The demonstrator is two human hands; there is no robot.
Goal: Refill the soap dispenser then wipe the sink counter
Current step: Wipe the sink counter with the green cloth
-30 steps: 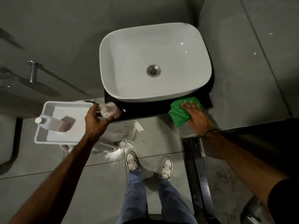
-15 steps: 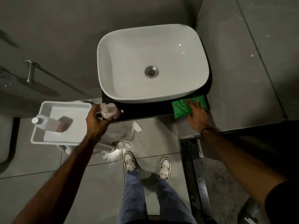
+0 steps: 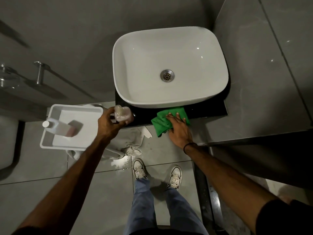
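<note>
A white basin (image 3: 145, 65) sits on a narrow black counter (image 3: 210, 110). My right hand (image 3: 178, 126) presses flat on a green cloth (image 3: 160, 122) at the counter's front edge, below the basin's middle. My left hand (image 3: 108, 123) grips a small clear soap dispenser (image 3: 122, 114) with pinkish liquid, held just above the counter's left front corner. A white refill bottle (image 3: 57, 127) with a pink label lies in a white tray (image 3: 71, 109) to the left.
A crumpled pale rag (image 3: 130, 146) lies on the tiled floor below the counter, beside a wet patch (image 3: 121, 162). My feet (image 3: 157, 172) stand just behind it. A metal rail (image 3: 39, 73) juts from the left wall. Grey walls close in on the right.
My right hand has slid the green cloth leftward along the counter's front, from the right corner toward the middle. The left hand still holds the dispenser in the same spot.
</note>
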